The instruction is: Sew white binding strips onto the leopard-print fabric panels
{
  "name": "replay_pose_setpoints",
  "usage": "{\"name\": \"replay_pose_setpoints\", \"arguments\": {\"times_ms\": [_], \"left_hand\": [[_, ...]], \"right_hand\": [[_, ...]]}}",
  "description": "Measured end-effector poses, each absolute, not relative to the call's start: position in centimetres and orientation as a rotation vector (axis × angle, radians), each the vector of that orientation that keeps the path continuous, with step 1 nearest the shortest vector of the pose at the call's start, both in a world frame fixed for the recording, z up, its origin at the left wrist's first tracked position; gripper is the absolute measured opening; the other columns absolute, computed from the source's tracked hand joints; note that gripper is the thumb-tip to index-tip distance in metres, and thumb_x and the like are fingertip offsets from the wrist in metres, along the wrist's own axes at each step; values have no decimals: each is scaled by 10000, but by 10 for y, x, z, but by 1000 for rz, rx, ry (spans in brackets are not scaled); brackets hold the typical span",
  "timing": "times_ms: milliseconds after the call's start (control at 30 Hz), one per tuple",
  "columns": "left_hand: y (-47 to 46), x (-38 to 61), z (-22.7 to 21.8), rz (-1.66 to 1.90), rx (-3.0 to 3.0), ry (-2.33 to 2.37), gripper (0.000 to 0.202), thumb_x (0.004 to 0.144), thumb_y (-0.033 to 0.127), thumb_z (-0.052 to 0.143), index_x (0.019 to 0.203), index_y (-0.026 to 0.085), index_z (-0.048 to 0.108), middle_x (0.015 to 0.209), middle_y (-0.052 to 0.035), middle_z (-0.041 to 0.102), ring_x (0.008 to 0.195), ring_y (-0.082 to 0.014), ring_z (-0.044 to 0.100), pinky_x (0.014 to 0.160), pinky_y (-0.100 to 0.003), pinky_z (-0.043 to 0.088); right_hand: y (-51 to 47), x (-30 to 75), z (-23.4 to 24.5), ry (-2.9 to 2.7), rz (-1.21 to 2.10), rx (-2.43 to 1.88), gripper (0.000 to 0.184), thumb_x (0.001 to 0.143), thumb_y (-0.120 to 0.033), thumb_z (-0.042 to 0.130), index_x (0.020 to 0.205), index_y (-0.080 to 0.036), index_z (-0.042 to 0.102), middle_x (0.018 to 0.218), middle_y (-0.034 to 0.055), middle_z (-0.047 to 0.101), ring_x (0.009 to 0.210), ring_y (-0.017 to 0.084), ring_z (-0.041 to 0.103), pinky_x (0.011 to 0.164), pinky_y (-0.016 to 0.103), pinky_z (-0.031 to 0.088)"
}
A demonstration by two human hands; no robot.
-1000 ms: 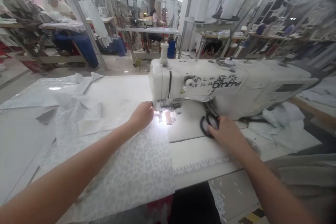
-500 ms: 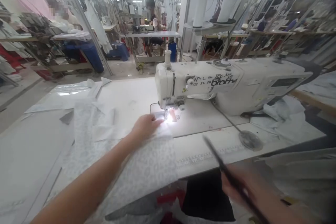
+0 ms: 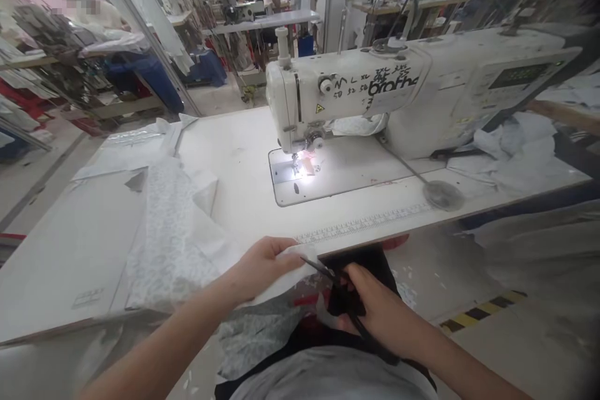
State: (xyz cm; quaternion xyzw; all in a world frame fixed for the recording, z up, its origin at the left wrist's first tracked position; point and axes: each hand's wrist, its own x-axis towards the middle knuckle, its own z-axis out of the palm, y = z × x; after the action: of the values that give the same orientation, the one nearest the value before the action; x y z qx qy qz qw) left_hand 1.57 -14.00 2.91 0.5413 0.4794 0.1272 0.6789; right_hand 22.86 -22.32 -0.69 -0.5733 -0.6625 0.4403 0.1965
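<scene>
The right hand (image 3: 375,309) now has its grip closed on the scissors (image 3: 328,275), brought from beside the sewing machine (image 3: 375,94) to the patterned fabric (image 3: 178,237), whose corner the left hand (image 3: 262,265) pinches, pulled off the needle to the bench (image 3: 244,169) edge.

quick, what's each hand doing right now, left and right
Left hand: closed, pinching the edge of the patterned white fabric.
Right hand: closed around black scissors, blades at the fabric edge.

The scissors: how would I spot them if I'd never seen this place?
Start at the white sewing machine and come down past the table's front edge. The right hand holds dark scissors, blades pointing at white fabric pinched by the left hand.
</scene>
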Motion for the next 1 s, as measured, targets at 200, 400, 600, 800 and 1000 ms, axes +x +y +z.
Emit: {"name": "replay_pose_setpoints", "arguments": {"times_ms": [200,400,600,800,1000], "left_hand": [[-151,19,24,333,1138,1094,331,726,449,638,910,178,684,883,-46,697,850,-218,631,792,-330,472],[-161,30,22,248,1216,1061,258,767,418,588,832,194,697,867,-26,696,852,-208,627,813,-314,459],[-164,30,26,194,1206,1149,304,753,475,594,824,192,678,783,-20,677,679,-168,604,630,-262,464],[-163,18,41,385,1136,1318,403,781,538,536,982,197,612,671,2,629,562,-148,569,524,-234,432],[-171,17,32,506,1126,1346,384,786,521,538,977,194,602,771,-18,662,626,-171,603,578,-262,461]], "right_hand": [[-236,226,-21,-1848,1119,-1744,310,696,-315,640,646,-219,349,677,-25,480,598,152,465,515,243,338],[-252,230,-30,-1812,1195,-1761,268,684,-251,625,645,-211,363,661,-39,474,595,138,450,523,227,291],[-259,234,-33,-1718,1274,-1803,317,736,-272,572,592,-212,296,603,-44,416,569,133,423,512,227,275],[-265,238,-29,-1855,1104,-1774,251,732,-245,556,717,-222,307,752,-18,448,679,164,463,589,255,351],[-262,224,-32,-1898,1062,-1798,247,738,-276,592,779,-209,359,842,24,481,789,207,487,672,314,392]]}}
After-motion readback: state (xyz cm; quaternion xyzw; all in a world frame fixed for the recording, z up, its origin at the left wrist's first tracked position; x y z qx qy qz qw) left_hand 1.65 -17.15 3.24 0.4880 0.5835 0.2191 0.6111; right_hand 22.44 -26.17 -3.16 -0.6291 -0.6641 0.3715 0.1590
